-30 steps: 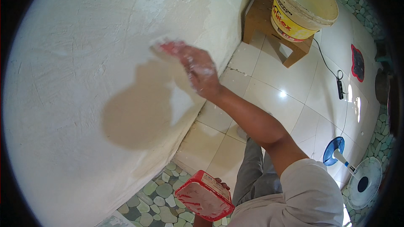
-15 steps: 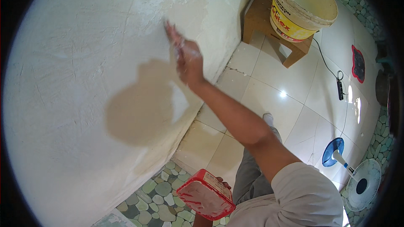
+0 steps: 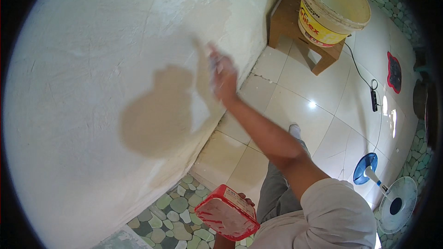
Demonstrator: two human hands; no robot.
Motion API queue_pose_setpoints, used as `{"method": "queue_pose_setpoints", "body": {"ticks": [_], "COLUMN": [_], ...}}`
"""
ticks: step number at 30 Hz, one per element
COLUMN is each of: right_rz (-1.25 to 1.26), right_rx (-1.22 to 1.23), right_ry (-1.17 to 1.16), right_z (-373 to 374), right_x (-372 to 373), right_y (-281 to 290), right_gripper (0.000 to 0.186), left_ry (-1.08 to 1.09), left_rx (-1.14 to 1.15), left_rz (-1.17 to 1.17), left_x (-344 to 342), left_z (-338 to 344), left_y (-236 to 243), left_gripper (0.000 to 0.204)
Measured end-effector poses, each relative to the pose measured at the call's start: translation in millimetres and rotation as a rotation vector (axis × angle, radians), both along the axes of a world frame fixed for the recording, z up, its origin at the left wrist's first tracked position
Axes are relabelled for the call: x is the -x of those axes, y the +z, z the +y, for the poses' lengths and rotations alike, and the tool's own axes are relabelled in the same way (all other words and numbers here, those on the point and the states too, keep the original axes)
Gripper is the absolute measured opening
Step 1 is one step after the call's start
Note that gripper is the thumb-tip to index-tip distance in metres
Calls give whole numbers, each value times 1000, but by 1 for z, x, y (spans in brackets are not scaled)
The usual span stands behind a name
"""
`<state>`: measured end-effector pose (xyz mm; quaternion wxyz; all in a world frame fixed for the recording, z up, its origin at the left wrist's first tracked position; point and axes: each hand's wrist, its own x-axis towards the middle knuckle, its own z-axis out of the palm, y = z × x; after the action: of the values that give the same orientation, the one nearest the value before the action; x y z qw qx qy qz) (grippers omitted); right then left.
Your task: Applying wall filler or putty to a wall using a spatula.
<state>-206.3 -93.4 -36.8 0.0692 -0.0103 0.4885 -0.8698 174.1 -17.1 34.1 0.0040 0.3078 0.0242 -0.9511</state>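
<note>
My right hand (image 3: 224, 77), blurred and smeared white, is raised before the textured white wall (image 3: 92, 41), closed around something too blurred to make out. Its shadow falls on the wall, so contact is unclear. Low in front of me, my left hand (image 3: 245, 199) grips a red plastic tub (image 3: 226, 214) from behind, with only some fingers showing at its right side. The tub has pale, putty-like material smeared inside.
A large white bucket (image 3: 336, 4) with a yellow label sits on a wooden stool (image 3: 286, 23) beside the wall. Rightward lie a power strip (image 3: 374, 101), a red-edged dark mat (image 3: 394, 72) and a fan (image 3: 396, 205). Tiled floor (image 3: 300, 97) meets pebble-patterned flooring (image 3: 180, 207).
My right hand moved up the wall from one second to half a second ago, then down and rightward. My trousered leg and foot show more. The tub stays about where it was.
</note>
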Motion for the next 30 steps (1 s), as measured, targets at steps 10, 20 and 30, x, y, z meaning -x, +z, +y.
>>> {"method": "queue_pose_setpoints", "body": {"ticks": [10,20,30], "right_rz": [398,440,522], "right_rx": [-260,-248,-181], "right_ry": [-347,-219,48], "right_z": [-19,-72,-91], "right_x": [77,-56,-129], "right_y": [-26,-32,-47], "right_gripper": [37,39,45], "left_ry": [11,103,174], "left_rx": [97,187,136], "left_rz": [-11,-52,-105], "left_x": [-16,-6,-17], "left_z": [3,8,11], "left_y": [-8,-6,-17], "left_gripper": [72,61,57]}}
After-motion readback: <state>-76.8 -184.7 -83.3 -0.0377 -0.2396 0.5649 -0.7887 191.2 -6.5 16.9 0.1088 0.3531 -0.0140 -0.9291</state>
